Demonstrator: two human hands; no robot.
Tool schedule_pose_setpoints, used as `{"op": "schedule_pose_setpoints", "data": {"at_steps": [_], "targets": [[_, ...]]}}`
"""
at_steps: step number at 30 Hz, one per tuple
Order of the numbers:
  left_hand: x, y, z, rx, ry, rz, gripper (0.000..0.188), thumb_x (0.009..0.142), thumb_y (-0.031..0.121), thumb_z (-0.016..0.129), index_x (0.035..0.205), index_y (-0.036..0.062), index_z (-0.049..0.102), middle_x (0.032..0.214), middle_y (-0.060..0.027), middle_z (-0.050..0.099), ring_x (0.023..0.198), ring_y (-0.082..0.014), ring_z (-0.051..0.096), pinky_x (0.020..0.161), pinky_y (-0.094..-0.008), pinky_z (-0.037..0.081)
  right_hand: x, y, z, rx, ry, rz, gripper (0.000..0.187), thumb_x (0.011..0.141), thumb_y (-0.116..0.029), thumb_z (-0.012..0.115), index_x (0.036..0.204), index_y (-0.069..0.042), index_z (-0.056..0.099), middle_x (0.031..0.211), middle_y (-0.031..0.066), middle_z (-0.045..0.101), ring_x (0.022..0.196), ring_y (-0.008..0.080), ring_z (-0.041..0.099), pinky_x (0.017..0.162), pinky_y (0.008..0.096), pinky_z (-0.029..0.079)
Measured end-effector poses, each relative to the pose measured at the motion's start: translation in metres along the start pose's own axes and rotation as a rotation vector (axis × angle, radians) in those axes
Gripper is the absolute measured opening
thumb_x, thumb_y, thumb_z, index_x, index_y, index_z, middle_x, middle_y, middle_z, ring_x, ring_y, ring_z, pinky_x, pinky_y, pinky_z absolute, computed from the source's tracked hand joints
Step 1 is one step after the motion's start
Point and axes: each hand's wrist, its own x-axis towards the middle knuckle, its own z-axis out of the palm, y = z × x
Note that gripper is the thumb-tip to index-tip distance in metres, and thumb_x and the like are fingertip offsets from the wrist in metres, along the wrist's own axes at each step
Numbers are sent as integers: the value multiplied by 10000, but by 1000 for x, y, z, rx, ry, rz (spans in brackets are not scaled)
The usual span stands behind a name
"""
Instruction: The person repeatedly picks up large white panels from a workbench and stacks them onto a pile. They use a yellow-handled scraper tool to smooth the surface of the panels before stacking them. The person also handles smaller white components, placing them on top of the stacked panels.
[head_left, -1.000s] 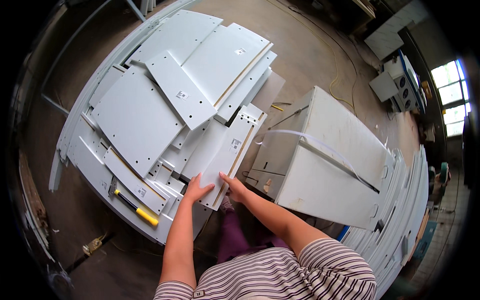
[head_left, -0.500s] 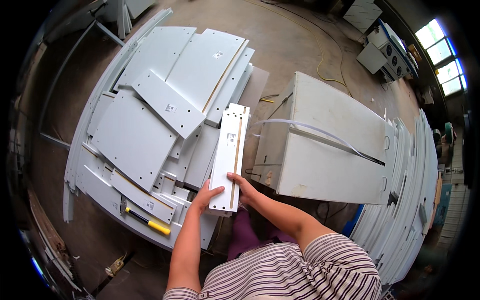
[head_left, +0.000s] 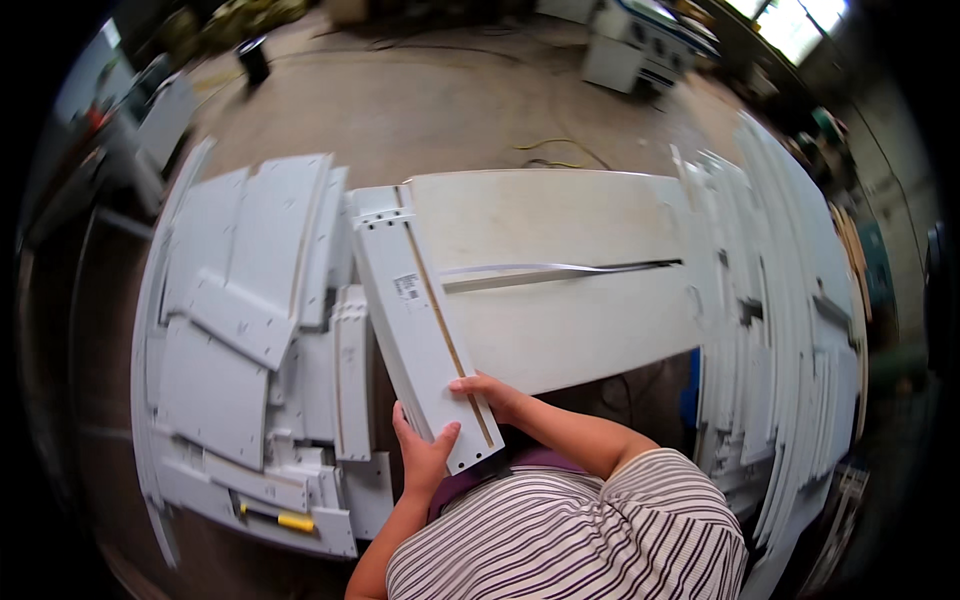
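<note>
On the left we saw a loose, overlapping pile of white panels [head_left: 212,390], unheld, with a yellow-handled tool [head_left: 295,521] lying near its front. Next we found the left hand [head_left: 425,458] wrapped around the left edge of a small stack of narrow white boards [head_left: 415,330], lifted before the body and not yet set down. The right hand [head_left: 495,395] gripped its right edge, thumb on top. Farther right we noted a pale box [head_left: 560,330], then more long white panels [head_left: 785,400].
</note>
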Motion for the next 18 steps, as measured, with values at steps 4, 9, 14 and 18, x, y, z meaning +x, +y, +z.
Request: {"op": "schedule_pose_setpoints", "data": {"at_steps": [4,9,14,18], "targets": [[21,23,86,110,-374,-58,1007,801,347,725,1451,-46,64,1386,-261,330,1299,-312,367,1037,-388,363,-84,-58,-65,-55,141,-190,666,750,-337,704,1288,-43,445,1091,102,568,976,199,585,828,351,508],[26,8,148,281,-564,168,825,845,322,685,1445,10,213,1416,-235,318,1274,-308,404,1018,-418,390,-196,-102,-197,-174,517,-286,655,710,-275,756,1212,10,446,997,124,587,870,213,619,771,362,534],[20,-35,144,237,-447,-119,676,870,267,656,1393,1,321,1213,-200,530,1113,-257,535,940,-365,445,-271,-136,-329,-541,1027,-304,722,656,-239,800,1202,46,423,1001,155,582,883,232,612,773,383,523],[11,-57,121,230,-341,-297,564,898,195,620,1348,-28,365,1046,-133,605,888,-163,581,766,-292,483,-310,-153,-388,-409,1024,-221,678,660,-244,796,1177,40,462,1014,144,587,883,235,614,790,389,517]]}}
